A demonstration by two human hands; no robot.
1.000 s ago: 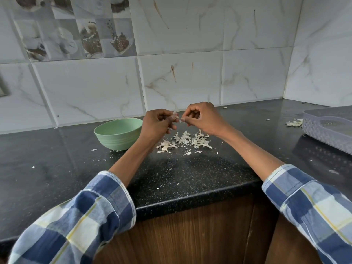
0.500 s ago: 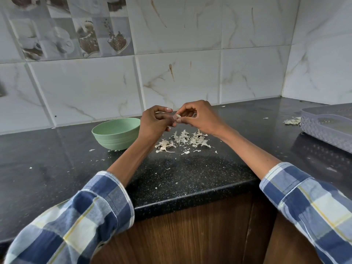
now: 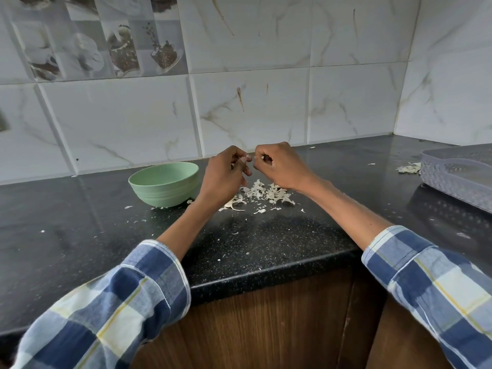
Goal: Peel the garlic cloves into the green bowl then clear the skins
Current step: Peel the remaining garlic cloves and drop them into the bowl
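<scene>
Both hands are raised over the black counter, just right of the green bowl. My left hand has its fingers curled and pinches a small pale garlic clove at its fingertips. A small gap separates it from my right hand, which has its fingers curled and pinches a bit of skin, mostly hidden. Below the hands lies a pile of garlic skins. The bowl's inside is hidden from this angle.
A grey plastic tray stands at the right, with a smaller heap of skins beside it. Loose skin flakes are scattered across the counter. A tiled wall runs behind, and the counter's front edge is near me.
The hands came together at the clove half a second ago and have now drawn slightly apart. The bowl and skins have not moved.
</scene>
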